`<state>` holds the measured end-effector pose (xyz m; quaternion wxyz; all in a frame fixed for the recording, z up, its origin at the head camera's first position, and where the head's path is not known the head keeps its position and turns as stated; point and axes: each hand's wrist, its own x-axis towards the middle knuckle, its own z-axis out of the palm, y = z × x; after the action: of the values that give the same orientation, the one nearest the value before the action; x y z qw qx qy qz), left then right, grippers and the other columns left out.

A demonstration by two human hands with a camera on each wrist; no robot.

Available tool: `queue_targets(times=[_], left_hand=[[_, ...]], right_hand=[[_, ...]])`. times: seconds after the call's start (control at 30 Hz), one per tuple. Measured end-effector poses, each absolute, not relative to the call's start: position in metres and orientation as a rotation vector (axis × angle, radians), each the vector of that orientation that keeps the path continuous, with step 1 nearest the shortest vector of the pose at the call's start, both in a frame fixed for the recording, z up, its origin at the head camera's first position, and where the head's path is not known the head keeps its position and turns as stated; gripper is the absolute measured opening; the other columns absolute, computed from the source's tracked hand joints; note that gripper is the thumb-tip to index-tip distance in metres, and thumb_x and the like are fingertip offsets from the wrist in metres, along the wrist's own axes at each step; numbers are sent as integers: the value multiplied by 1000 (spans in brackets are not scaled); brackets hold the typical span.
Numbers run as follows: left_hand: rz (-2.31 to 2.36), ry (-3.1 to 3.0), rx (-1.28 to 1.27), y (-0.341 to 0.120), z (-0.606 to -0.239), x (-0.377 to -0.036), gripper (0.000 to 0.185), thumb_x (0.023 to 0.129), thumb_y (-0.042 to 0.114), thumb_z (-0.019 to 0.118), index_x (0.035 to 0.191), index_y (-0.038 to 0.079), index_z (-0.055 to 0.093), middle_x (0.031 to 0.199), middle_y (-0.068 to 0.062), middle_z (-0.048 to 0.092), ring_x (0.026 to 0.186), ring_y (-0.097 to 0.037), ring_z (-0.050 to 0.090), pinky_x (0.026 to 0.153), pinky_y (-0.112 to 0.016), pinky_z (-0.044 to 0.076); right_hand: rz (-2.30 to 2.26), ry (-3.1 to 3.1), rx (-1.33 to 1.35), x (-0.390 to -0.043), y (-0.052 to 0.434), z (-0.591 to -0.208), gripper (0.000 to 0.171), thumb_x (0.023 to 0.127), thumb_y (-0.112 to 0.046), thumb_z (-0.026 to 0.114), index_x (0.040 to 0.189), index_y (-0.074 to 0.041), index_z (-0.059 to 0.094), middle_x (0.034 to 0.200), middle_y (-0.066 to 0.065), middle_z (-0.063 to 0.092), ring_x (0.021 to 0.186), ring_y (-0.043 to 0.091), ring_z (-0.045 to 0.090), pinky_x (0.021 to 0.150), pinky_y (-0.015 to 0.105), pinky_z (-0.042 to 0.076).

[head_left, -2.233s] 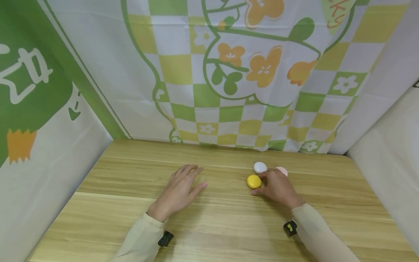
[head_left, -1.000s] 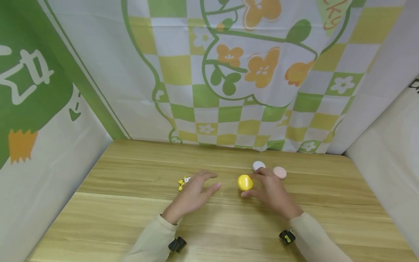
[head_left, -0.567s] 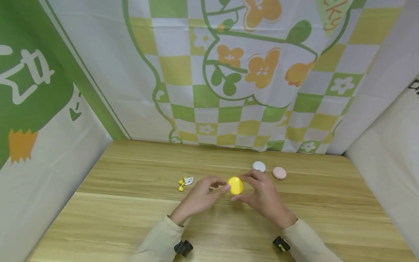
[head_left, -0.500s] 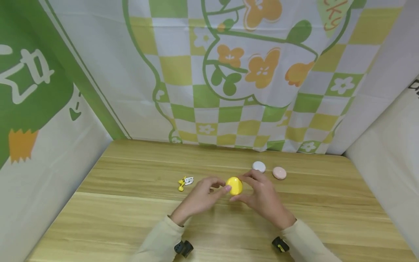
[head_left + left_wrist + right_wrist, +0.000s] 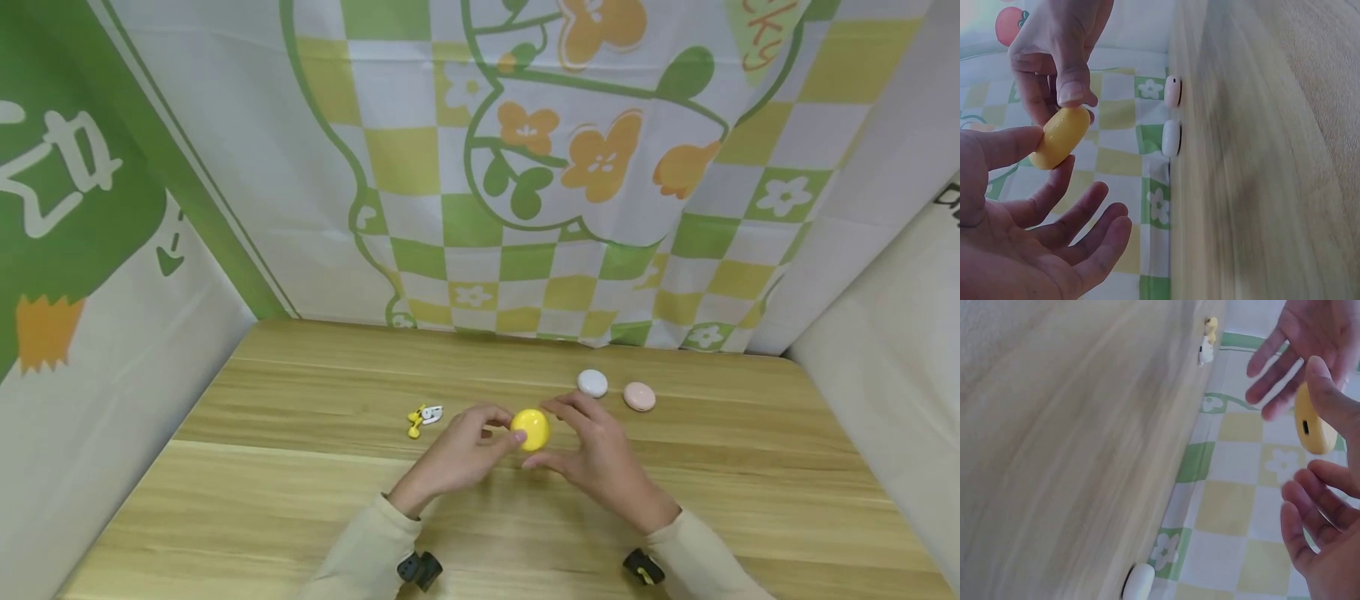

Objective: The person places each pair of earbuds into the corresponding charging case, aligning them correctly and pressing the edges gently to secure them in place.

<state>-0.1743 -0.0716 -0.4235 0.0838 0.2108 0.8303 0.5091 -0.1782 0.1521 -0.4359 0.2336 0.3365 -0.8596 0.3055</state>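
Observation:
The yellow earbud charging case (image 5: 531, 428) is held above the middle of the wooden table. My left hand (image 5: 467, 447) pinches its left side between thumb and index finger; in the left wrist view those two fingers grip the rounded case (image 5: 1059, 137) while the others spread away. Around its right side my right hand (image 5: 600, 450) stands with thumb and fingers parted. A slim gap shows beside the right fingers in the head view; whether the right thumb still touches cannot be told. A small port is visible on the case (image 5: 1310, 432) in the right wrist view.
Farther back on the table (image 5: 300, 500) lie a white round case (image 5: 592, 383) and a pink round case (image 5: 639, 397). Left of my hands rest yellow earbuds (image 5: 414, 422) and white earbuds (image 5: 431, 414) in a cluster. A patterned cloth (image 5: 480, 275) hangs behind the table.
The yellow case was lifted by my right hand from beside the white case and carried left. My left hand came across and took hold; my right fingers have since loosened. The earbuds came into sight.

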Motion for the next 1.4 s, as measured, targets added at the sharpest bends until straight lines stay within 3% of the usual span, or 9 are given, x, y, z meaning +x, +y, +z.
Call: queue_targets(times=[0.2,0.4,0.83,1.03,1.4], left_hand=[[1462,2531,710,-76,-420,-173,32,102,25,63,119,-2,65,130,-18,61,123,-34,56,103,-54,46],[1373,2605,744,-77,-413,-170,27,101,25,65,116,2,66,134,-15,58,128,-35,52,105,-57,43],[1312,2665,768,-76,-403,-168,25,101,25,65,115,6,68,135,-15,58,129,-36,52,105,-58,42],[1356,2666,759,-75,-404,-168,29,101,29,66,119,6,68,133,-12,60,128,-32,54,104,-56,44],[1477,2625,788,-76,-405,-169,28,102,31,64,117,9,69,132,-7,60,125,-29,54,102,-55,45]], right_hand=[[1071,-2495,940,-180,159,-426,53,72,-18,93,117,0,72,110,7,72,92,25,69,78,36,59],[1207,-2645,945,-182,164,-419,40,87,-23,81,120,-2,73,118,7,73,98,22,70,85,37,58],[1373,-2699,927,-178,161,-420,25,95,-21,73,113,-4,76,111,8,75,101,19,72,84,35,59],[1471,-2685,833,-176,161,-423,25,96,-19,71,114,-1,75,111,12,74,98,18,73,82,29,58],[1636,-2615,761,-171,159,-423,26,97,-16,70,114,4,74,109,17,74,95,20,74,78,29,59]])
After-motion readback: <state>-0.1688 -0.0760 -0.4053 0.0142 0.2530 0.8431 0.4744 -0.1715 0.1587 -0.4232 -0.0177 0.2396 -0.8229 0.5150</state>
